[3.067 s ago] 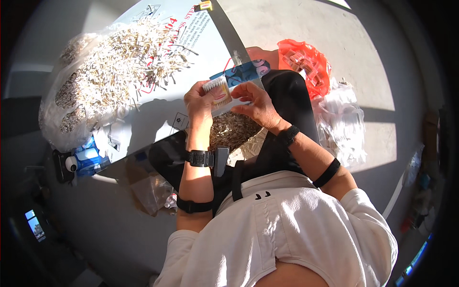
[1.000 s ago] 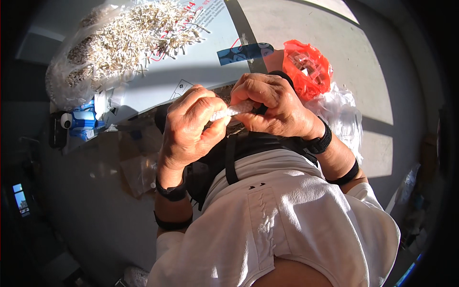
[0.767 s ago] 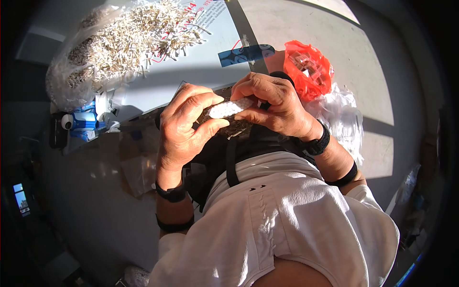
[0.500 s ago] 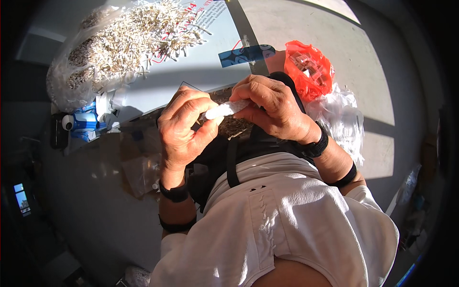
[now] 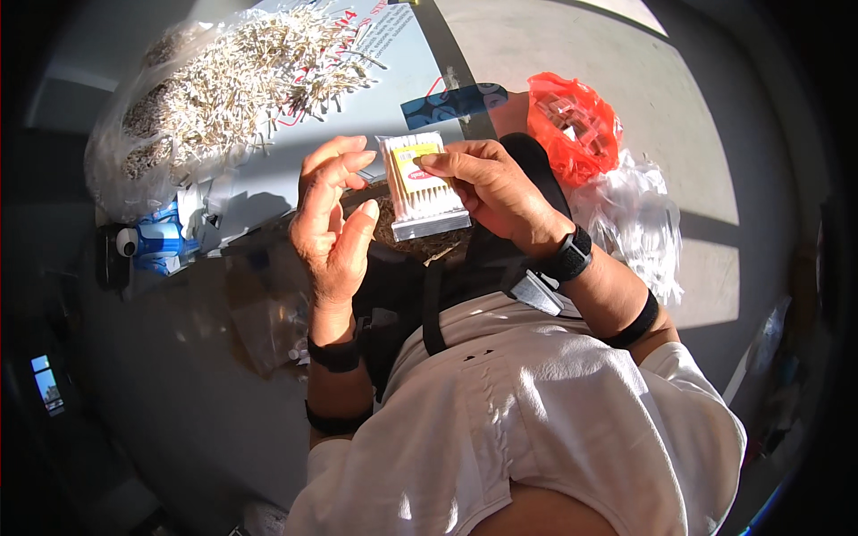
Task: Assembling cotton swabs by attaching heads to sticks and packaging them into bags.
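My right hand [image 5: 492, 183] pinches a small clear zip bag of cotton swabs [image 5: 427, 205] by its right side, thumb on the front. A yellow label shows inside the bag, and its pale sealing strip faces down toward me. Just left of the bag, my left hand [image 5: 332, 219] is off it, fingers curved and spread with nothing between them. Beyond both hands, a large heap of loose cotton swabs [image 5: 259, 80] spills from a big clear plastic bag [image 5: 112, 170] onto the grey-white board [image 5: 407, 54].
A red plastic bag [image 5: 603, 147] with small packets inside stands at the right. Below it lies a pile of clear plastic bags [image 5: 639, 232]. A blue and white bottle [image 5: 161, 238] lies at the board's left corner. Blue tape [image 5: 454, 105] crosses the board's edge.
The small bag, earlier held between both hands and seen edge-on, now shows its labelled face. My left hand has let go and opened; my right hand keeps hold.
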Demonstrator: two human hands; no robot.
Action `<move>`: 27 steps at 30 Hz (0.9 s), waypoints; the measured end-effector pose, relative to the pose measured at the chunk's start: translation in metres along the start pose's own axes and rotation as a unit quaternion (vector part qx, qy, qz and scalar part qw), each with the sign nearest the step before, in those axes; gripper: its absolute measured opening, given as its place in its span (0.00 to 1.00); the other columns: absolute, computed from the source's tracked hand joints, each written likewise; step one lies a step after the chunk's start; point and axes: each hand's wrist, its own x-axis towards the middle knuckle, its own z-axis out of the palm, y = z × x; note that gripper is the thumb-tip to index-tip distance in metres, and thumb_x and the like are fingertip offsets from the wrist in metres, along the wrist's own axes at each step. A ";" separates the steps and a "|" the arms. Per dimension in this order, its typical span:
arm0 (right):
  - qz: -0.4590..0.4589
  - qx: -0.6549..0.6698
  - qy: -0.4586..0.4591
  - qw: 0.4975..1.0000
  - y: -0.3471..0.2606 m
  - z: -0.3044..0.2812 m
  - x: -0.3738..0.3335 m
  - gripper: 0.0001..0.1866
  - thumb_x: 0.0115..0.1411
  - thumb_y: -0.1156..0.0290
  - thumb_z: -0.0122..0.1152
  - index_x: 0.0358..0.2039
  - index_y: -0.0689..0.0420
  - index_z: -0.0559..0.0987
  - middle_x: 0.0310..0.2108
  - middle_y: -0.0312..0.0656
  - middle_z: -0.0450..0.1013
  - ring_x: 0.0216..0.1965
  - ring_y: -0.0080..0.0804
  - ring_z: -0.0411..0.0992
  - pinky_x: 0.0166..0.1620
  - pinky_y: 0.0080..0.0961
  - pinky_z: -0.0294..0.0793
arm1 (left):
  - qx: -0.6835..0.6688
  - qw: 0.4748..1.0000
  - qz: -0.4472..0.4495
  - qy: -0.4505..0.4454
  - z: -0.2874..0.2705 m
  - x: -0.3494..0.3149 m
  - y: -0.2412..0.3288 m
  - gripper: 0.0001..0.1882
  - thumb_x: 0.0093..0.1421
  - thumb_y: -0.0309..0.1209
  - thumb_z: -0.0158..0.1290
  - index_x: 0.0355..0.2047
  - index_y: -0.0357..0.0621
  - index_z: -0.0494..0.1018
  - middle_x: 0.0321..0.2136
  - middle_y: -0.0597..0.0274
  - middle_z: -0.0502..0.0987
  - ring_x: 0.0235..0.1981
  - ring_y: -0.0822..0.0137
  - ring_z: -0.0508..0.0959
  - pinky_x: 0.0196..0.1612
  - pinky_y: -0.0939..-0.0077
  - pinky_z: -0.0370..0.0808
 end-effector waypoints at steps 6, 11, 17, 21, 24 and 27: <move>0.043 0.079 0.029 0.996 -0.004 0.009 -0.001 0.13 0.60 0.63 0.66 0.33 0.63 0.82 0.22 0.37 0.75 0.20 0.15 0.68 0.21 0.13 0.64 | 0.251 0.949 0.151 -0.121 0.010 0.000 0.012 0.25 0.34 0.17 0.65 0.38 0.44 0.78 0.43 0.60 0.75 0.45 0.52 0.71 0.48 0.59 0.71; 0.074 0.031 -0.023 0.996 -0.007 -0.005 0.001 0.13 0.61 0.64 0.65 0.34 0.63 0.82 0.24 0.41 0.76 0.20 0.16 0.69 0.20 0.12 0.65 | 0.221 0.964 0.131 -0.066 0.009 -0.002 0.000 0.16 0.41 0.17 0.65 0.33 0.41 0.77 0.34 0.61 0.76 0.35 0.58 0.75 0.40 0.66 0.75; 0.034 -0.029 0.062 0.997 0.034 -0.043 0.090 0.05 0.64 0.77 0.55 0.33 0.65 0.77 0.29 0.41 0.75 0.32 0.28 0.75 0.37 0.20 0.76 | 0.134 0.990 -0.011 -0.032 0.018 0.012 -0.103 0.08 0.56 0.18 0.58 0.37 0.36 0.75 0.34 0.58 0.78 0.35 0.64 0.79 0.40 0.72 0.77; -0.079 -0.042 0.138 0.986 0.096 -0.078 0.139 0.09 0.63 0.76 0.55 0.41 0.65 0.79 0.40 0.45 0.78 0.40 0.29 0.77 0.43 0.22 0.77 | 0.097 0.987 -0.116 0.046 -0.014 -0.012 -0.204 0.09 0.62 0.26 0.55 0.40 0.34 0.76 0.38 0.60 0.80 0.39 0.68 0.79 0.41 0.72 0.76; 0.038 -0.048 0.034 0.998 0.099 -0.089 0.123 0.10 0.59 0.78 0.53 0.38 0.65 0.80 0.36 0.45 0.79 0.36 0.28 0.78 0.36 0.20 0.77 | 0.004 0.955 -0.292 0.052 -0.038 -0.028 -0.208 0.09 0.65 0.29 0.54 0.39 0.33 0.78 0.34 0.59 0.81 0.35 0.72 0.79 0.38 0.81 0.74; 0.263 -0.356 -0.213 0.871 0.079 -0.106 0.119 0.10 0.57 0.75 0.55 0.36 0.63 0.82 0.33 0.42 0.80 0.30 0.27 0.78 0.31 0.21 0.76 | 0.020 0.937 -0.310 -0.161 -0.065 0.000 -0.159 0.09 0.64 0.29 0.55 0.38 0.35 0.78 0.32 0.60 0.81 0.32 0.74 0.79 0.33 0.82 0.74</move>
